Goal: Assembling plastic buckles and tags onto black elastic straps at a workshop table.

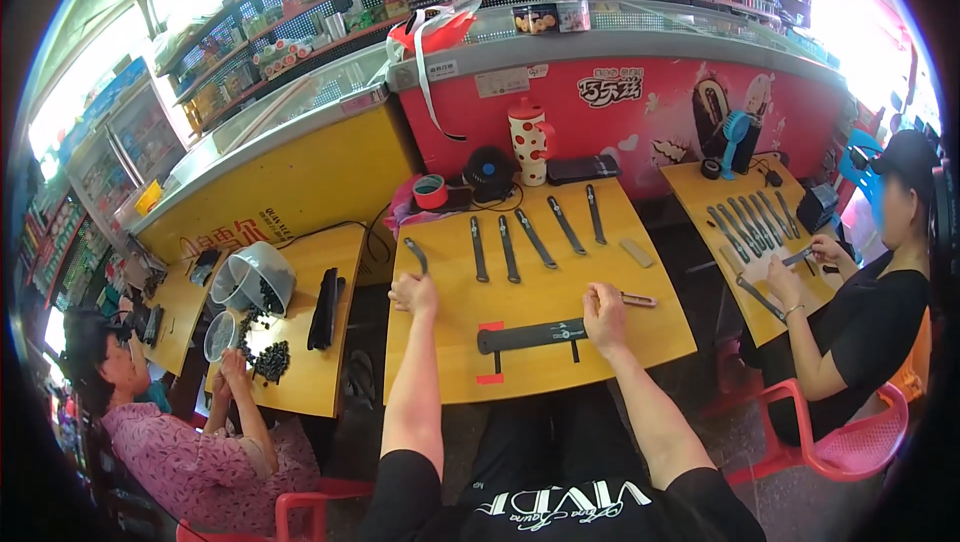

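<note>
My left hand [413, 294] is closed at the table's left side, around the lower end of a short, curved dark strip [417, 254]. Near the front edge lies a wide, flat black strip [530, 336] with small pale print, level between bits of red tape [490, 379]. Over its right end is my right hand [604, 318], fingers curled; what they hold, if anything, is hidden. Just beside that hand, a slim pale-edged tool [638, 300] rests on the wood. Several narrow dark strips [536, 239] lie in a row farther back.
A tan block [635, 253] sits at the right. Along the back stand a spotted tumbler [529, 142], a black fan [490, 174], a roll of tape [430, 192] and a dark case [584, 169]. People work at tables on both sides; black pieces [270, 362] spill from a tub [255, 277] at left.
</note>
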`<action>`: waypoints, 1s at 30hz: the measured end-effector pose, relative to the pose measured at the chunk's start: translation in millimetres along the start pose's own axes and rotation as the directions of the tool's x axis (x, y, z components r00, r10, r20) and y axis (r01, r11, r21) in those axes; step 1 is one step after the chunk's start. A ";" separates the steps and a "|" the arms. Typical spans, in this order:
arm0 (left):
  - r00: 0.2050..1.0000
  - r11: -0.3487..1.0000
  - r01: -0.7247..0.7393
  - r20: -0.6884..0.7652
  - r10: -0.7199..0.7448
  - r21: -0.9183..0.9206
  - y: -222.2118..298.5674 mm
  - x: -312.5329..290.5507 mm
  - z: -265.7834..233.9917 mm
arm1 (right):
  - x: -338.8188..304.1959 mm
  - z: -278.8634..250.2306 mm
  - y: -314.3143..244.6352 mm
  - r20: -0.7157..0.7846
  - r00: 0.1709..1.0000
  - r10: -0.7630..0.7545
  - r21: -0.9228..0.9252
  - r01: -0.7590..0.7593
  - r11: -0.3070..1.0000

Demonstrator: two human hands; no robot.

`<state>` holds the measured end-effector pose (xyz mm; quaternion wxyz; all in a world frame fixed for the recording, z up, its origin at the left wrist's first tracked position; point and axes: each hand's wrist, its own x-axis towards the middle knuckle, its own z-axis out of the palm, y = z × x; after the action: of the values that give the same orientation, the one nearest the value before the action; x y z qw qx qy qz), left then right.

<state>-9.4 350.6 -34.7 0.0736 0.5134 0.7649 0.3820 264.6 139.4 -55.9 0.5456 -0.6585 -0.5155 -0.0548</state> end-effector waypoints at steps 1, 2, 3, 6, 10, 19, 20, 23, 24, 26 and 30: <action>1.000 1.000 -0.002 0.012 0.002 0.008 2.2 0.5 -10.3 | 1.4 -2.4 1.2 -0.066 0.998 0.007 0.055 -0.003 0.998; 0.987 0.948 -0.156 0.004 0.163 -0.278 2.2 3.6 -22.7 | 0.8 -3.6 1.3 -0.127 0.992 0.017 0.111 -0.002 0.994; 0.951 0.795 -0.281 -0.043 0.307 -0.537 5.9 -3.0 -40.4 | -3.1 -9.6 -4.7 -0.117 0.993 0.032 0.104 -0.020 0.994; 0.866 0.474 -0.033 0.211 0.453 -0.880 48.4 -64.4 -114.7 | -15.8 -35.1 -47.3 0.053 0.995 0.086 0.365 -0.100 0.926; 0.601 0.538 0.163 0.515 0.611 -0.827 41.1 -144.4 -179.2 | -62.7 -59.4 -99.1 0.731 0.681 0.034 0.675 -0.730 0.110; 0.359 0.697 0.125 0.687 0.631 -0.706 -2.5 -191.9 -173.7 | -80.9 -106.1 -74.3 0.720 0.651 0.240 0.691 -0.707 -0.151; 0.348 0.725 0.120 0.712 0.609 -0.679 -2.4 -191.6 -169.9 | -77.9 -111.3 -72.0 0.680 0.686 0.258 0.701 -0.712 0.044; 0.381 0.729 0.137 0.715 0.586 -0.671 -7.5 -190.0 -159.0 | -70.8 -109.4 -78.6 0.610 0.707 0.358 0.649 -0.705 0.285; 0.415 0.692 0.155 0.683 0.602 -0.705 -9.1 -189.3 -153.6 | -70.9 -109.4 -71.5 0.615 0.687 0.388 0.635 -0.723 0.274; 0.440 0.671 0.184 0.671 0.597 -0.718 -15.6 -184.3 -145.8 | -67.3 -111.1 -64.0 0.622 0.652 0.433 0.583 -0.755 0.301; 0.487 0.696 0.356 0.760 0.431 -0.623 -12.2 -176.4 -140.2 | -54.7 -105.0 -55.7 0.529 0.726 0.440 0.550 -0.688 0.474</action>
<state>-7.5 128.6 5.7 0.6340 0.5782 0.3905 0.3334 249.6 17.1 -11.9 0.6524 -0.5243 -0.3233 0.4416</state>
